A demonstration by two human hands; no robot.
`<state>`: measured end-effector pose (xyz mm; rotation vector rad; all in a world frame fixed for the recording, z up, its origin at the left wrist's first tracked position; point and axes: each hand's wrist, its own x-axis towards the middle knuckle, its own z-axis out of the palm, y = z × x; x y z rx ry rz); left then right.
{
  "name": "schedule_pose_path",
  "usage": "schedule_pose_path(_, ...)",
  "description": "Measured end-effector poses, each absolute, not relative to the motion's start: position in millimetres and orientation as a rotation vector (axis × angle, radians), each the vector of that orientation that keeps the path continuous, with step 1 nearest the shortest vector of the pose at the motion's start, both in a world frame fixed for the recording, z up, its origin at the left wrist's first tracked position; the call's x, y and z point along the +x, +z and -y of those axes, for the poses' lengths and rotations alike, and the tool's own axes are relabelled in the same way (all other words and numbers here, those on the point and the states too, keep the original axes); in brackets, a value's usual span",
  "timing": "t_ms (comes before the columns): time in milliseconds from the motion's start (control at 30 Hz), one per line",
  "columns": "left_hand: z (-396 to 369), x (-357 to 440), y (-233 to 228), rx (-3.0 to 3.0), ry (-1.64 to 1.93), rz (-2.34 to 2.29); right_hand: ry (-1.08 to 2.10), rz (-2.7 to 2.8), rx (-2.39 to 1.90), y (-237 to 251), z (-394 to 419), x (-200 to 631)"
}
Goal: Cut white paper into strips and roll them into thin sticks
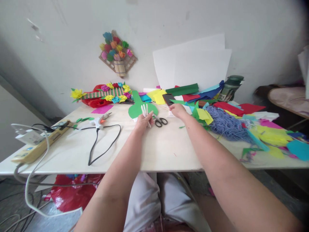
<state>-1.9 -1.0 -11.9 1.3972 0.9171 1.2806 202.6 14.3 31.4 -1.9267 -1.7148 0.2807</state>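
My left hand is closed around several white sticks that look like glue sticks, fanned upward over the table. Behind them lies a green paper cutout with a round body and a long neck. Black-handled scissors rest just right of this hand. Reaching farther back, my right hand has its fingers drawn together beside a dark phone. A white item shows by that hand, but what is in its fingers is too small to tell.
A glue gun with a looped black cord lies left, near a power strip. A flower-decorated guitar-shaped craft sits at the back. Coloured paper, blue yarn and a dark bottle crowd the right side.
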Motion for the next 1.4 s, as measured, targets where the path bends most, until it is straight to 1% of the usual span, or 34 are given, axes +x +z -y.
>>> schedule_pose_path(100, 2, -1, -11, 1.304, 1.3, -0.848, 0.237, 1.78, -1.926, 38, -17, 213)
schedule_pose_path(233, 3, -1, -5, 1.206, 1.307, -0.773, 0.084, 1.824, -2.017, 45, -12, 221)
schedule_pose_path(400, -2, 5, 10, 1.033, 1.356, -0.757, -0.112, 2.124, -2.003, 46, -11, 225)
schedule_pose_path(500, -9, 13, 20, 0.956, 1.36, -0.821, -0.103, 2.273, -2.008, 43, -13, 226)
schedule_pose_path(633, -15, 26, 29, 0.974, 1.389, -0.831, -0.056, 2.341, -2.044, 37, -17, 228)
schedule_pose_path(733, -15, 34, 30, 0.976, 1.417, -0.805, -0.099, 2.37, -2.039, 30, -22, 231)
schedule_pose_path(900, -12, 39, 18, 0.944, 1.427, -0.798, -0.126, 2.289, -1.951, 22, -25, 238)
schedule_pose_path(1067, -11, 37, 8, 0.951, 1.448, -0.721, -0.197, 2.218, -1.953, 31, -17, 245)
schedule_pose_path(1167, -12, 35, 7, 0.984, 1.451, -0.724, -0.036, 2.166, -2.085, 41, -11, 249)
schedule_pose_path(1267, -11, 35, 6, 0.994, 1.456, -0.745, 0.083, 2.15, -2.09, 47, -9, 254)
schedule_pose_path(1400, -9, 36, 5, 1.002, 1.455, -0.751, -0.091, 1.997, -2.087, 47, -17, 256)
